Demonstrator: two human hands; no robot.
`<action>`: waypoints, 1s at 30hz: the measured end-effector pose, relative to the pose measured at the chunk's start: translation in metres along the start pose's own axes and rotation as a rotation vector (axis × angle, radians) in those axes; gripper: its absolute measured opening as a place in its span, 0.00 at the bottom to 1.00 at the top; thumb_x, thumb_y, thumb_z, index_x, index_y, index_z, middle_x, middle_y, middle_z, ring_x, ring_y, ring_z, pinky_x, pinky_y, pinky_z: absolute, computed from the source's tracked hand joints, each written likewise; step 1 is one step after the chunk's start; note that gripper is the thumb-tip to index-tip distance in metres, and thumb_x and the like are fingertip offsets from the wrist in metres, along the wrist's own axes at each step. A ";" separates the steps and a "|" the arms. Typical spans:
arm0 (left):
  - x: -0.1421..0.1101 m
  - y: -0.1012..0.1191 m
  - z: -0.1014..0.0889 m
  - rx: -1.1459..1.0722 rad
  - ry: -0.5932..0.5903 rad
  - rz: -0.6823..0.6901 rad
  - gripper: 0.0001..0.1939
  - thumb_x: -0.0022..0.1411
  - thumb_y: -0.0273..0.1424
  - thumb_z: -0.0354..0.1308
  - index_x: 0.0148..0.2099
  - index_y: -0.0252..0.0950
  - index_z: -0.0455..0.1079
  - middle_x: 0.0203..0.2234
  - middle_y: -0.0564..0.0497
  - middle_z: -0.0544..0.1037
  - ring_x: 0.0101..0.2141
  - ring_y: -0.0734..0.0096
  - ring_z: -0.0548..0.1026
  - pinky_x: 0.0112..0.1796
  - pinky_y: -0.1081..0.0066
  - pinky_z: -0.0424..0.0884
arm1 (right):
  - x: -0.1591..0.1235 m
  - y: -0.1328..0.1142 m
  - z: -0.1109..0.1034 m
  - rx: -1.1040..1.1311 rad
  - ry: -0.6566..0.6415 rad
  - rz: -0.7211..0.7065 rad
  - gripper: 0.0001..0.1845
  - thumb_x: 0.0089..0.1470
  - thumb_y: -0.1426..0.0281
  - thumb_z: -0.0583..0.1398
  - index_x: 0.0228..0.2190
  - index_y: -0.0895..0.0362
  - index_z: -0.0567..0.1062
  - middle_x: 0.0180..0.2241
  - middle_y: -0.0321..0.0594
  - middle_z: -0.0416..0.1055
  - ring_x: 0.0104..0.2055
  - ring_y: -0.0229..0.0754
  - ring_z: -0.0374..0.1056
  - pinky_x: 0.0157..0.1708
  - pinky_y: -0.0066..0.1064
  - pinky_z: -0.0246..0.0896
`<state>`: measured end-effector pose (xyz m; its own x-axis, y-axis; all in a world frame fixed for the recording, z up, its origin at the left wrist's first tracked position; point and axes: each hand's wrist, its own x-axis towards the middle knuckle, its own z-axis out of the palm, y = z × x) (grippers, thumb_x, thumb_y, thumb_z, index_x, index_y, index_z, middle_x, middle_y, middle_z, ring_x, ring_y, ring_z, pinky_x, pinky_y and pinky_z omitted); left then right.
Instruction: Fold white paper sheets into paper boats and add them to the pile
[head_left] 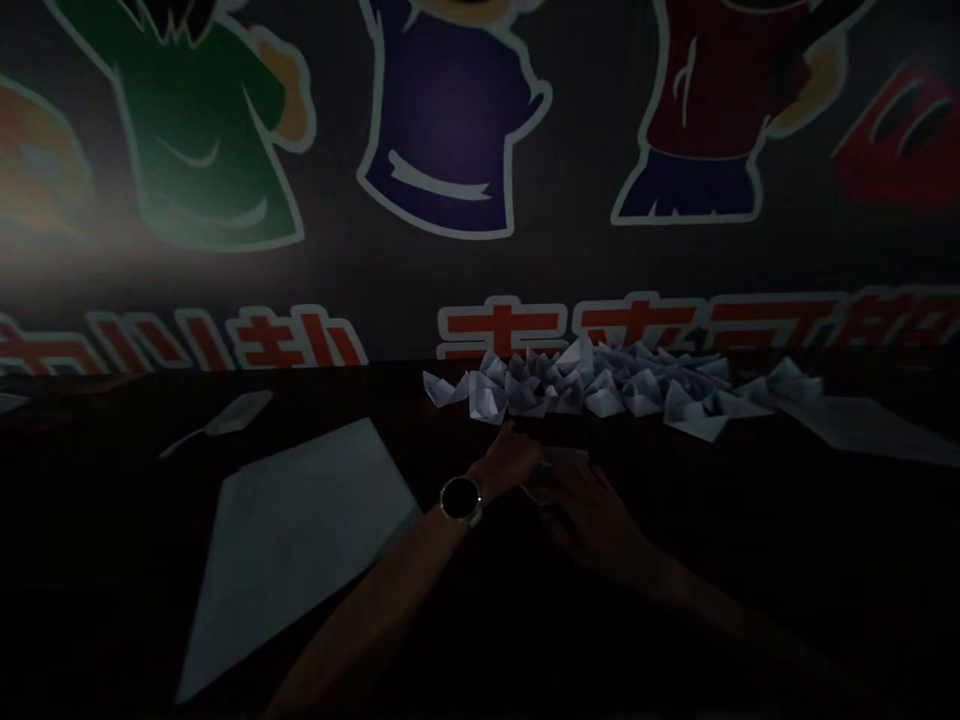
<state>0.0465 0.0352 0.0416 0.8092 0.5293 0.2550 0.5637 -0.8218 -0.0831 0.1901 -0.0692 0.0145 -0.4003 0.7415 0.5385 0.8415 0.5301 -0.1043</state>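
Observation:
In the dim light a small piece of folded white paper (566,455) is between my two hands on the dark table. My left hand (511,457), with a round watch on its wrist, is closed at the paper's left end; its fingertips are hard to see. From the right, my right hand (592,512) grips the same paper, fingers bent over it and thumb below. Just beyond both hands lies a heap of folded white paper boats (547,385). Left of my left forearm rests a stack of flat white sheets (307,540).
A pale, flat object with a thin tail (238,412) lies at the back left of the dark table. Another white sheet (874,428) is at the right, beside the boats. Behind the table stands a wall (585,265) with cartoon figures and red lettering.

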 end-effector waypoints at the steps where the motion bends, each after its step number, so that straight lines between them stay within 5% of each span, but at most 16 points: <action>1: 0.000 -0.001 -0.001 0.016 -0.006 0.003 0.10 0.56 0.21 0.51 0.29 0.33 0.73 0.25 0.48 0.78 0.31 0.66 0.75 0.50 0.57 0.57 | 0.003 0.008 -0.003 0.043 0.056 0.043 0.15 0.53 0.68 0.52 0.42 0.56 0.71 0.46 0.47 0.67 0.48 0.51 0.60 0.48 0.47 0.53; 4: 0.000 -0.004 -0.003 0.063 -0.051 0.060 0.12 0.55 0.19 0.50 0.31 0.34 0.73 0.28 0.49 0.78 0.34 0.67 0.74 0.55 0.53 0.47 | 0.011 0.046 -0.004 0.269 0.172 0.145 0.15 0.54 0.74 0.47 0.35 0.56 0.73 0.37 0.43 0.71 0.42 0.45 0.65 0.44 0.41 0.58; 8: 0.003 -0.008 0.002 0.039 -0.015 0.156 0.14 0.53 0.16 0.49 0.31 0.37 0.72 0.34 0.52 0.77 0.40 0.68 0.71 0.56 0.52 0.41 | 0.012 0.081 0.011 0.392 -0.002 -0.027 0.23 0.46 0.81 0.48 0.42 0.55 0.72 0.44 0.42 0.69 0.48 0.44 0.63 0.48 0.41 0.57; 14: 0.005 -0.016 0.015 -0.102 0.008 0.215 0.14 0.50 0.16 0.51 0.32 0.38 0.72 0.35 0.54 0.77 0.44 0.66 0.70 0.56 0.49 0.37 | 0.003 0.059 0.028 0.086 -0.045 -0.102 0.18 0.42 0.79 0.56 0.37 0.56 0.76 0.45 0.45 0.67 0.49 0.49 0.58 0.49 0.44 0.54; 18: 0.007 -0.020 0.002 -0.341 -0.001 0.184 0.17 0.50 0.15 0.50 0.36 0.39 0.72 0.35 0.56 0.78 0.41 0.70 0.73 0.56 0.53 0.45 | 0.001 0.048 0.025 0.044 -0.130 -0.121 0.15 0.42 0.77 0.57 0.33 0.54 0.77 0.43 0.43 0.68 0.48 0.49 0.58 0.48 0.43 0.54; 21: 0.007 -0.019 -0.016 -0.599 0.156 0.064 0.18 0.53 0.16 0.45 0.37 0.38 0.72 0.34 0.54 0.78 0.38 0.73 0.74 0.49 0.65 0.62 | -0.001 0.044 0.019 0.027 -0.179 -0.141 0.17 0.43 0.76 0.56 0.37 0.54 0.75 0.44 0.43 0.67 0.49 0.48 0.58 0.49 0.42 0.53; 24: -0.004 -0.007 -0.022 -0.695 0.410 -0.171 0.13 0.59 0.23 0.45 0.38 0.36 0.71 0.35 0.50 0.77 0.38 0.71 0.74 0.41 0.69 0.68 | -0.003 0.039 0.018 -0.026 -0.202 -0.120 0.16 0.46 0.74 0.56 0.39 0.56 0.74 0.46 0.45 0.66 0.50 0.49 0.57 0.50 0.44 0.51; 26: -0.019 0.005 -0.014 -0.612 0.494 -0.283 0.10 0.58 0.31 0.52 0.41 0.37 0.70 0.39 0.48 0.75 0.41 0.67 0.72 0.44 0.66 0.66 | -0.005 0.035 0.021 -0.052 -0.208 -0.093 0.17 0.47 0.73 0.56 0.41 0.55 0.73 0.47 0.45 0.65 0.49 0.49 0.57 0.50 0.45 0.51; 30: -0.046 0.016 0.020 -0.469 0.552 -0.503 0.29 0.47 0.34 0.62 0.52 0.36 0.61 0.52 0.41 0.63 0.52 0.53 0.62 0.49 0.53 0.61 | -0.007 0.030 0.025 0.008 -0.159 -0.084 0.20 0.48 0.75 0.55 0.44 0.53 0.70 0.46 0.45 0.64 0.48 0.48 0.59 0.48 0.43 0.55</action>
<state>0.0219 0.0021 0.0089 0.2193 0.7739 0.5942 0.6072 -0.5850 0.5378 0.2092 -0.0485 -0.0132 -0.5221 0.7497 0.4067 0.7998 0.5959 -0.0717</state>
